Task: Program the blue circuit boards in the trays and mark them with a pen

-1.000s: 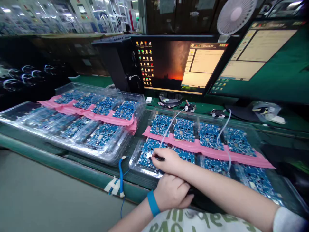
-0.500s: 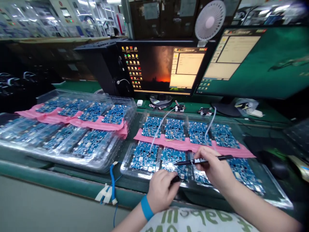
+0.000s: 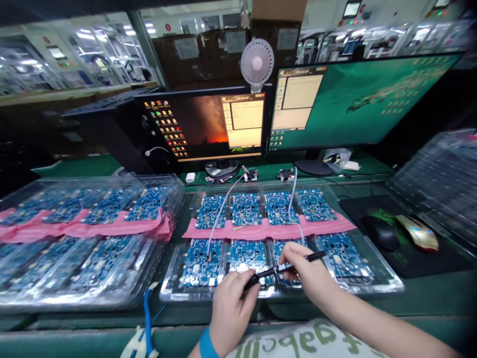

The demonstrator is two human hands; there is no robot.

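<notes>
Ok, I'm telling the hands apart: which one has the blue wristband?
The left hand, holding the black cap; the right hand, holding the pen, has none.

White lamps (image 3: 85, 35) glare across the background hall, where machinery smears into blur. The left monitor (image 3: 196, 124) glows warm, the right monitor (image 3: 372, 104) green. White highlights streak the front rims of the clear trays (image 3: 186, 297). Left hand (image 3: 233, 303) and right hand (image 3: 307, 268) are evenly lit; the outer edges stretch and soften, with dark patches at both sides.
</notes>
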